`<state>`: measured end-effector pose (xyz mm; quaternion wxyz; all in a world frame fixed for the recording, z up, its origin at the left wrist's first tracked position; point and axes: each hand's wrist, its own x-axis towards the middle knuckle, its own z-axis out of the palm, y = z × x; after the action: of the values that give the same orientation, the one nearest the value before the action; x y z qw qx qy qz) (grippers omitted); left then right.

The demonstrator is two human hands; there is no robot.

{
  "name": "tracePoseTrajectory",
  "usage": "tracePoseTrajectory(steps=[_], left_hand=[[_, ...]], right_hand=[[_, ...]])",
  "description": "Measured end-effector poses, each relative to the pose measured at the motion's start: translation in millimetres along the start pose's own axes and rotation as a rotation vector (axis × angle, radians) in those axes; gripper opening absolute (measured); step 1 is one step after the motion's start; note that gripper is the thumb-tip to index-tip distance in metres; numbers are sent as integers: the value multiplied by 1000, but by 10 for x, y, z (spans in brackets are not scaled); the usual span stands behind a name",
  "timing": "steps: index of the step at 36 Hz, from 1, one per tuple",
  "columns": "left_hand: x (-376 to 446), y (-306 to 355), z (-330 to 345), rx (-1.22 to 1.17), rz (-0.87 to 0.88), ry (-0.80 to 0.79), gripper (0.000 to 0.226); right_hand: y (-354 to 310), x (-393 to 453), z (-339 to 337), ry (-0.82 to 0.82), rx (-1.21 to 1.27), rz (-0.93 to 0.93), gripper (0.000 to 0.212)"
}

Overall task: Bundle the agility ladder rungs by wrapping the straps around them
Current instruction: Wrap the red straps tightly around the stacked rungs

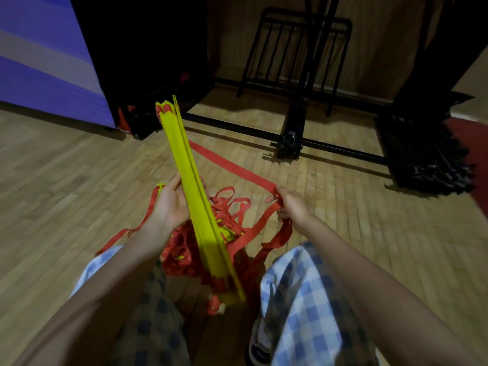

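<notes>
The wood-block floor (79, 165) spreads under me, with a purple striped mat (47, 56) standing at ten o'clock and a black metal rack (295, 54) against the wall at one o'clock. My knees in blue checked trousers (298, 289) frame the bottom of the view. Between them, the stack of yellow ladder rungs (196, 196) slants from six o'clock up toward eleven, its far end in the air. My left hand (171, 204) grips that stack at its middle, fingers curled round it. Red straps (232, 210) lie tangled at the rungs' near end. My right hand (291, 204), at three o'clock of the rungs, pinches one red strap pulled taut toward the stack.
</notes>
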<state>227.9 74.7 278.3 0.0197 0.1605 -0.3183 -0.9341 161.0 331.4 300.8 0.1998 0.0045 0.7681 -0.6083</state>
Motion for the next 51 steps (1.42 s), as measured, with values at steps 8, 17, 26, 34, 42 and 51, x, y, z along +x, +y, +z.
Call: tracePoseTrajectory(steps=[8,17,26,34,42,51], left_hand=[[33,6,-52,94,-10,149,33],[-17,47,-6,-171,-10,-17,44],[70,-80,-21,91,23,137,31],[111,-72,-284,661,157,305,61],[121,-90,-533,1016,114,315,89],[2,-142,-477,952,0,194,39]], right_hand=[[-13,5,111,-7,-61,-40,49],[10,60,176,-23,-69,-89,47],[30,16,167,-137,-217,-147,42],[195,22,-51,-317,-567,-185,35],[328,88,-375,-266,-602,-142,29],[389,156,-610,-156,-554,-42,33]])
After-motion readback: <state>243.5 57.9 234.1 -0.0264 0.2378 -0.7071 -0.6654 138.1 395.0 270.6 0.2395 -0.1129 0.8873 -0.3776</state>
